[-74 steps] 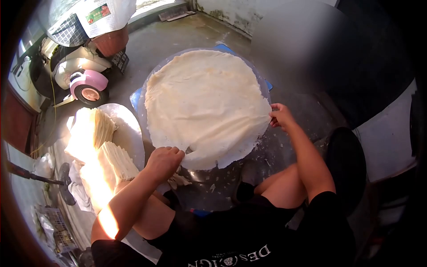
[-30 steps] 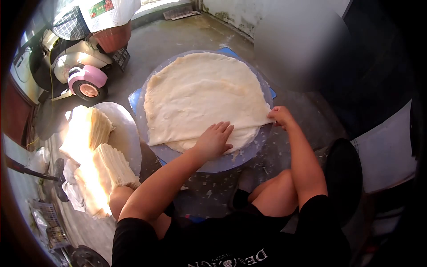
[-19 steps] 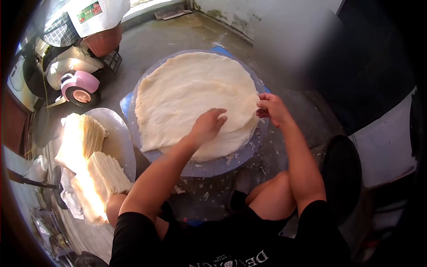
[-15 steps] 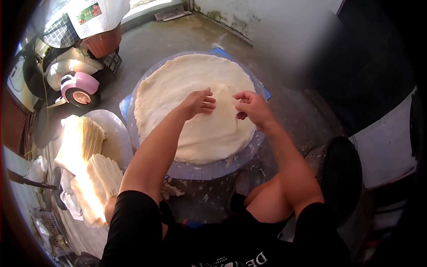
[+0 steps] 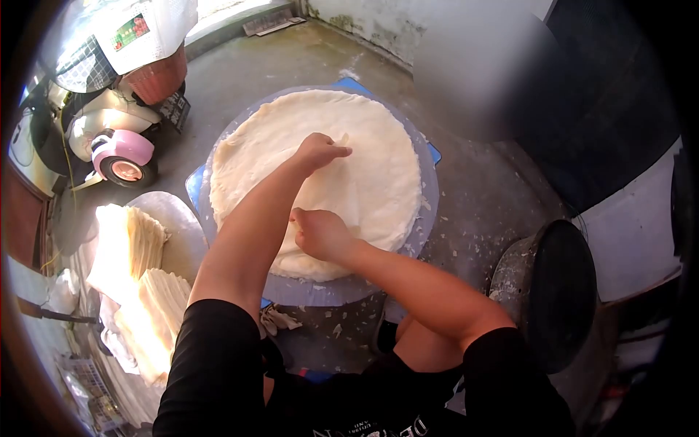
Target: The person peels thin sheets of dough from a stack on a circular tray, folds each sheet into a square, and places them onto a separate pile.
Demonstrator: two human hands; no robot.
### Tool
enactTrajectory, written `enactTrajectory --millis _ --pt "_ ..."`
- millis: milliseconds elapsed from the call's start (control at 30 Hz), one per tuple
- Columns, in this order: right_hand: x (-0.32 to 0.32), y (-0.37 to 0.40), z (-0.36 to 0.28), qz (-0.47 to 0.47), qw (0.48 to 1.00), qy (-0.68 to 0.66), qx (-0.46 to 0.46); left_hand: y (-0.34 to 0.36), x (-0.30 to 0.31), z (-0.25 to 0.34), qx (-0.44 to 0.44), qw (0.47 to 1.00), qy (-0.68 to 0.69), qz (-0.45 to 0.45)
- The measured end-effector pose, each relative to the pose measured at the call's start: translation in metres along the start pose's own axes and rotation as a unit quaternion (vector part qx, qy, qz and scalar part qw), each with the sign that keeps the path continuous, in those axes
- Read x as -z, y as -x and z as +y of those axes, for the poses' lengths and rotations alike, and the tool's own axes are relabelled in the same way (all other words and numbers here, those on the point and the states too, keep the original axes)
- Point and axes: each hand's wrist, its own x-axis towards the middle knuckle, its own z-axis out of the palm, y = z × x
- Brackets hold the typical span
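A large round pale dough sheet (image 5: 386, 160) covers most of a grey round board (image 5: 429, 197). My left hand (image 5: 320, 152) is closed over the upper middle of the dough, pinching a thin edge of a sheet that rises by its fingertips. Lower down, my right hand (image 5: 322, 234) is closed too, its fingers at a thin edge near the front left of the dough. A straight-edged layer shows between the two hands on the dough's surface.
Stacks of pale sheets (image 5: 129, 244) lie at the left beside another round board (image 5: 175, 222). A pink wheeled object (image 5: 125, 156) and a red basket (image 5: 156, 76) stand behind them. A black round pan (image 5: 557, 295) stands at the right. Blue corners (image 5: 349, 84) show under the board.
My right hand has moved down and left across the dough and closed. My left hand has risen slightly and closed on a thin edge. The view has shifted a little.
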Motion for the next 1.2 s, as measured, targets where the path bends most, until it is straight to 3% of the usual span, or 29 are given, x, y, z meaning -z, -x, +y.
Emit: enactTrajectory --millis 100,167,400,467,600,700,767,833,900,967,1100,1133,1200 --pt "0.017 0.008 -0.010 -0.009 1.000 -0.026 0.010 -0.032 -0.009 -0.025 -0.031 0.997 0.021 0.068" --pt "0.038 0.013 -0.016 0.044 0.998 -0.013 0.041 -0.039 -0.013 -0.037 -0.078 0.983 -0.003 0.167" --pt "0.083 0.035 0.038 0.001 0.991 0.135 -0.010 -0.016 -0.021 -0.026 -0.133 0.963 -0.075 0.223" --pt "0.077 0.041 0.052 -0.034 0.988 0.121 -0.087 -0.012 -0.024 -0.024 -0.114 0.955 -0.109 0.249" --pt "0.082 0.038 0.048 -0.044 0.987 0.147 -0.055 -0.014 -0.026 -0.032 -0.176 0.921 -0.193 0.288" --pt "0.083 0.020 0.040 0.016 0.988 0.148 -0.043 -0.009 -0.019 -0.030 -0.184 0.918 -0.136 0.324" --pt "0.066 0.002 0.052 0.148 0.970 0.173 0.087 0.005 -0.006 -0.031 -0.199 0.920 -0.032 0.337" --pt "0.053 -0.011 0.060 0.141 0.966 0.197 0.092 0.044 0.011 -0.029 -0.186 0.929 -0.017 0.320" --pt "0.038 -0.019 0.065 0.135 0.961 0.221 0.099 0.094 0.022 -0.044 -0.168 0.930 0.118 0.303" --pt "0.029 -0.025 0.072 0.090 0.978 0.189 -0.002 0.152 0.027 -0.071 -0.119 0.934 0.136 0.307" --pt "0.023 -0.029 0.076 0.086 0.973 0.212 -0.014 0.250 0.025 -0.148 0.057 0.920 0.131 0.366" --pt "0.025 -0.029 0.074 0.073 0.972 0.221 -0.022 0.258 0.021 -0.155 0.058 0.917 0.132 0.371" --pt "0.028 -0.024 0.067 0.074 0.972 0.224 -0.016 0.274 0.017 -0.168 0.225 0.871 0.329 0.286"
